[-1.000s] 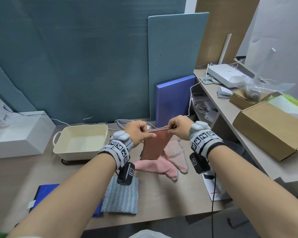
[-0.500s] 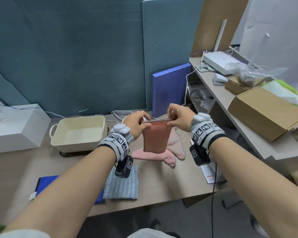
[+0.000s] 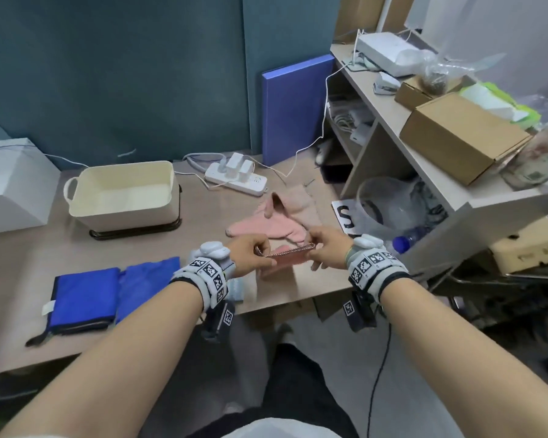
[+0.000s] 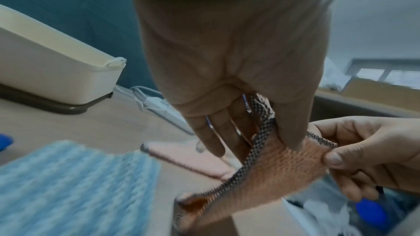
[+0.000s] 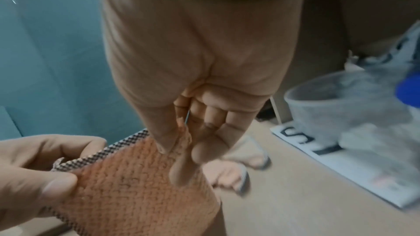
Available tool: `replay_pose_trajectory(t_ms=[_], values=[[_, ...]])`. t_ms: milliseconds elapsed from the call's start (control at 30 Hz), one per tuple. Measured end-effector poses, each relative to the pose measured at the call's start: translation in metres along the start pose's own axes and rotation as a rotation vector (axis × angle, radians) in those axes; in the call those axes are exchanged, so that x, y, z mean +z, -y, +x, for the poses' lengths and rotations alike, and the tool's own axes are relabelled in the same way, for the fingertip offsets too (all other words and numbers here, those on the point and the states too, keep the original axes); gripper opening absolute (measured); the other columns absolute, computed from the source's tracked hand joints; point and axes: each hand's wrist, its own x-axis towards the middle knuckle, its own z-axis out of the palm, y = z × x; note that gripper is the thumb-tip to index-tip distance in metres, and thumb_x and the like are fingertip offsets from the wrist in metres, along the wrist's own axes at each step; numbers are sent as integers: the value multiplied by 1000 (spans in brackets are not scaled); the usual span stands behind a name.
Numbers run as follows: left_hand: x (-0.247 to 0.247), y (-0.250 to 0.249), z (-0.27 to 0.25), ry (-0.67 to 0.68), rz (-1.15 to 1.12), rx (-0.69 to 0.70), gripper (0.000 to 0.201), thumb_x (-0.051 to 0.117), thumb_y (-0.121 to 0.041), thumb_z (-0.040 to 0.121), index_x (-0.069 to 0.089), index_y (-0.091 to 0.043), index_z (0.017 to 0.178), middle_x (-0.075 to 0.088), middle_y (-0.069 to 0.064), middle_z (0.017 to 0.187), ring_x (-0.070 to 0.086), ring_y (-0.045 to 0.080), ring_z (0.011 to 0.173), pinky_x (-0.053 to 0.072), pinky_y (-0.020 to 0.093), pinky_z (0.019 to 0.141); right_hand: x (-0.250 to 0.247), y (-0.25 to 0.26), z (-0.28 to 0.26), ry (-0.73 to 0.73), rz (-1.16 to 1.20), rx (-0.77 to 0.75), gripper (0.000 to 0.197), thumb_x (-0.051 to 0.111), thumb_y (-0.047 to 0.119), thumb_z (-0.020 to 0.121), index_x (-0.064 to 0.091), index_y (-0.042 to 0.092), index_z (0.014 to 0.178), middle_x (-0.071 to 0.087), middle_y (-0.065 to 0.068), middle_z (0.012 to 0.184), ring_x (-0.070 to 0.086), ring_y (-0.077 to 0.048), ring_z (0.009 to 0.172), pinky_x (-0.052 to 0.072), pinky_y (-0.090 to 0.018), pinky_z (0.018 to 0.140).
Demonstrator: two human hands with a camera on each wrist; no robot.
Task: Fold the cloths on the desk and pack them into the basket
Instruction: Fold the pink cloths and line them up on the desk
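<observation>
Both hands hold a salmon cloth with checkered trim (image 3: 290, 259) by its top edge, low over the desk's front edge. My left hand (image 3: 260, 252) pinches the left corner and my right hand (image 3: 317, 248) pinches the right corner. In the left wrist view, thumb and fingers of the left hand (image 4: 261, 137) clamp the cloth (image 4: 272, 171). In the right wrist view, the right hand (image 5: 179, 150) pinches the cloth (image 5: 136, 186). A cream basket (image 3: 124, 216) stands at the back left. A pink cloth (image 3: 266, 226) lies crumpled behind the hands. A folded blue cloth (image 3: 86, 295) lies front left. A light-blue patterned cloth (image 4: 68, 186) lies under my left wrist.
A power strip (image 3: 234, 178) with cables lies behind the pink cloth. A white box (image 3: 10, 181) stands at far left and a blue board (image 3: 295, 105) leans on the wall. A shelf with a cardboard box (image 3: 456, 134) and a plastic bag (image 3: 389, 203) borders the right.
Both hands have come down and toward me with the salmon cloth, from chest height in front of the wall to just above the desk's front edge. The head view has tilted downward.
</observation>
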Motion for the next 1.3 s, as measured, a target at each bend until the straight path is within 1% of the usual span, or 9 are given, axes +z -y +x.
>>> replay_pose_trajectory(t_ms=[100,267,433,567,700,800,900,1000,1300], values=[[21,21,-6,53,98,-69,29,85,-34,70,58,-24,72,60,-12,67,53,9,64,48,32,68,30,-30,-2,74,69,73,21,65,-3,93,56,15,86,74,-12,84,79,-28,73,56,-30,56],[32,34,1,61,131,-183,28,85,-24,73,57,-23,75,61,-7,73,53,13,65,46,28,64,47,-57,13,63,118,140,29,68,-5,87,52,18,81,70,-9,69,70,-23,64,52,-26,53],[40,48,15,-17,186,-290,21,77,-26,78,57,-25,84,68,0,81,66,22,74,59,38,72,64,-70,36,-16,42,185,23,75,15,84,56,23,74,69,-3,76,59,-19,69,54,-35,75],[51,61,31,-101,236,-327,18,70,-26,87,53,-29,93,66,-3,83,64,19,74,56,35,70,78,-80,59,-35,69,237,17,73,22,90,58,21,80,76,-2,84,72,-25,82,58,-36,81],[59,66,36,-183,290,-303,30,72,-24,84,48,-27,103,53,-5,101,58,14,76,49,30,67,85,-81,68,-76,60,245,16,71,25,93,57,23,85,68,3,80,68,-26,81,52,-33,72],[65,68,38,-204,294,-237,37,74,-22,78,46,-29,101,42,-5,106,54,13,73,46,30,67,87,-85,69,-88,65,260,27,75,39,88,54,23,92,69,2,84,67,-23,78,51,-35,71],[74,65,36,20,326,-165,36,78,-36,71,49,-33,93,45,-7,98,54,20,81,49,34,73,88,-88,64,-62,81,307,42,79,53,75,51,25,89,71,1,86,69,-22,79,55,-38,73],[87,67,31,181,446,-100,48,81,-44,68,52,-34,104,47,-7,103,54,21,87,49,33,76,91,-90,60,-28,-4,303,44,76,53,63,49,29,88,70,4,84,69,-23,78,59,-44,76],[68,80,40,67,708,-56,51,78,-51,71,54,-31,111,57,-2,109,55,24,101,37,38,94,95,-70,84,-7,-46,237,40,75,46,73,46,27,92,68,0,84,67,-25,77,57,-43,75]])
